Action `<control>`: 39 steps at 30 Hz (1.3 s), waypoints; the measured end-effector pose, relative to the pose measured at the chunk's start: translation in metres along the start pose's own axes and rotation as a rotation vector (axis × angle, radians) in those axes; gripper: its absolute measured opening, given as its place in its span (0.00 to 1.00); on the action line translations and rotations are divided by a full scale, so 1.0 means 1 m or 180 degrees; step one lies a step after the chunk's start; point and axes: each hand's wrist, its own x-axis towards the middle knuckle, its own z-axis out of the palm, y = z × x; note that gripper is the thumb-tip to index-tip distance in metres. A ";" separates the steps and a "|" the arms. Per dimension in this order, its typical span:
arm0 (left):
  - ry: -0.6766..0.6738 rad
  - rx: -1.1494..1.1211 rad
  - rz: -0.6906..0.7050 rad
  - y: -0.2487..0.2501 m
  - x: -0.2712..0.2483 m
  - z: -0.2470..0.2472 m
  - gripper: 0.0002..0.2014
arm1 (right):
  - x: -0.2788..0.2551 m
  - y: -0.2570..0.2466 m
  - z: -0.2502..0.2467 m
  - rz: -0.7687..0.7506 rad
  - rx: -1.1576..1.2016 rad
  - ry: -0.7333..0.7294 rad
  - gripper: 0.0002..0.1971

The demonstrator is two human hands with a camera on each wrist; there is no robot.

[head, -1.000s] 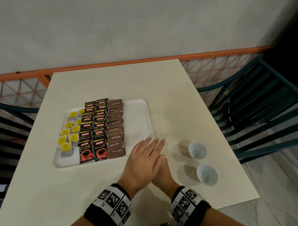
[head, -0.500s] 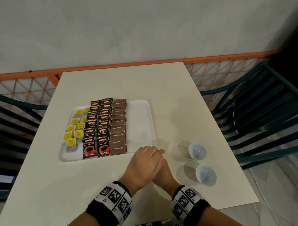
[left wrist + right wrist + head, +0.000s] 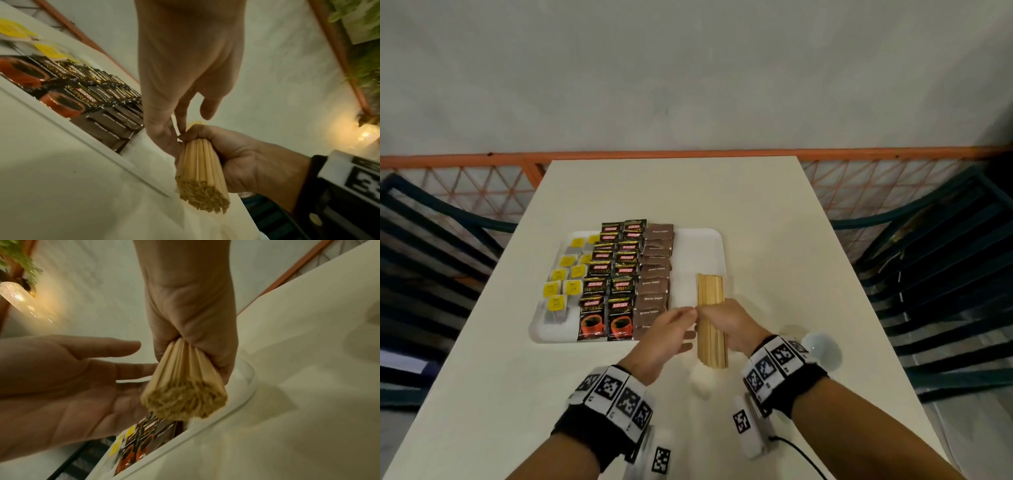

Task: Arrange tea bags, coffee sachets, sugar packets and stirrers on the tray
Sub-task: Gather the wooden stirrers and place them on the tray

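A white tray (image 3: 700,248) holds yellow-tagged tea bags (image 3: 566,286) on the left, black coffee sachets (image 3: 607,284) in the middle and brown sugar packets (image 3: 655,274) beside them. The tray's right strip is bare. My right hand (image 3: 734,323) grips a thick bundle of wooden stirrers (image 3: 710,294) around its middle, above the tray's near right corner. The bundle points away from me. My left hand (image 3: 666,330) is beside it with straight fingers, and its fingertips touch the bundle's left side. The wrist views show the grip on the stirrers (image 3: 200,168) (image 3: 184,381) and the left hand's (image 3: 61,379) flat palm.
A small white bowl (image 3: 823,349) sits on the cream table (image 3: 774,240) behind my right wrist. Dark slatted chairs (image 3: 941,274) flank the table on both sides. An orange railing (image 3: 482,161) runs along the far edge, before a wall.
Before, both hands lay together on the table right of the tray with no stirrers showing. Now the right hand holds a stirrer bundle raised over the tray corner, and the left hand touches it.
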 end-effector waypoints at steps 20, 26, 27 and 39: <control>-0.0002 0.0765 0.0047 0.026 0.116 -0.023 0.14 | 0.110 -0.046 0.022 0.0014 -0.1046 0.0641 0.07; 0.0428 0.1706 0.0412 0.022 0.121 -0.015 0.11 | 0.115 -0.040 0.033 -0.0004 -0.1782 0.1259 0.34; 0.0458 0.1789 0.0487 0.022 0.121 -0.015 0.11 | 0.115 -0.040 0.032 -0.0010 -0.1827 0.1270 0.33; 0.0625 0.2222 0.0574 0.019 0.118 -0.010 0.14 | 0.102 -0.042 0.013 0.0122 -0.2322 0.1015 0.14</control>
